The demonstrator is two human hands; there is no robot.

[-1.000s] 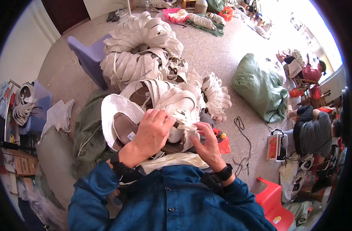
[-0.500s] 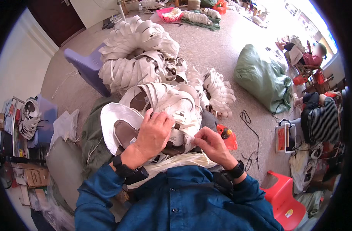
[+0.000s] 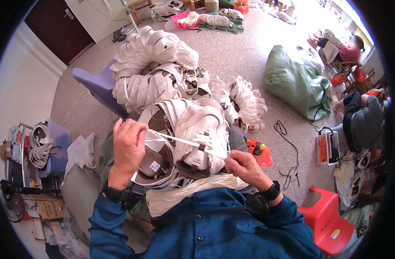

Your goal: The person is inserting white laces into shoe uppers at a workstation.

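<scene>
A white shoe upper [image 3: 193, 125] lies before me, its opening toward me. A flat white shoelace [image 3: 176, 138] runs from its eyelets out to the left. My left hand [image 3: 129, 144] is raised left of the upper, fingers closed on that lace. At the upper's right side my right hand [image 3: 248, 168] is pinched on the lace's other part near the edge; its fingertips partly hide the grip. More uppers [image 3: 156, 162] with brown insides lie under and left of this one. A hank of off-white laces [image 3: 193, 194] rests across my lap.
Stacked shoe uppers [image 3: 156, 47] lean on a purple chair [image 3: 96, 86]. More uppers [image 3: 248, 101] lie coiled beyond. A green sack [image 3: 292, 82], black cord [image 3: 288, 146], red bag [image 3: 265, 157] and red stool [image 3: 325, 220] stand at right. Two people [image 3: 366, 123] sit far right.
My left hand has moved left and up off the upper, drawing the lace out taut. My right hand has shifted slightly right and down. The white piece at left is no longer seen there.
</scene>
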